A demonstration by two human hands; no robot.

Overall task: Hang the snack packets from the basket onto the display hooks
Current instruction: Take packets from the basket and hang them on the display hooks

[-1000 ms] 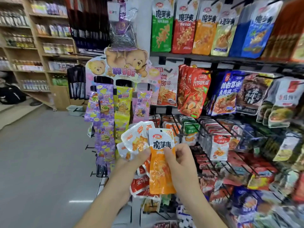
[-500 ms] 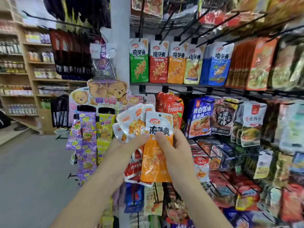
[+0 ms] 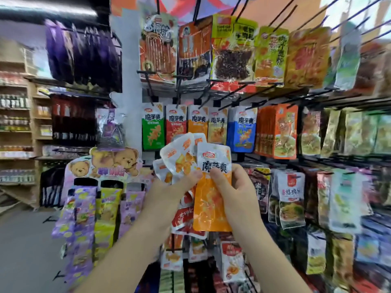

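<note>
Right now the orange packet (image 3: 211, 206) is held upright in front of the snack rack, its white top just below a row of hanging packets (image 3: 218, 125) that carry the same black lettering. The right hand (image 3: 238, 193) grips it at the right edge, with the thumb pressed on the front under the lettering and the fingers clamped behind. The left hand (image 3: 167, 193) is just beside it, fingers clamped on a fanned bundle of white packets (image 3: 179, 159) whose red lower ends hang out below the palm. The bundle's right side is tucked behind the orange packet, and the left thumb lies by that packet's left edge.

Behind the hands, the hanging row runs green, red, orange, yellow and blue. Each packet hangs from one of the black hooks (image 3: 232, 102) that stick out of the rack. Larger bags (image 3: 232, 51) fill the row above, and blurred packets crowd the rack to the right. To the left, a bear card (image 3: 114, 163) stands over strips of purple and yellow sweets (image 3: 84, 218). Farther left are wooden shelves (image 3: 17, 123) and a grey floor (image 3: 23, 246).
</note>
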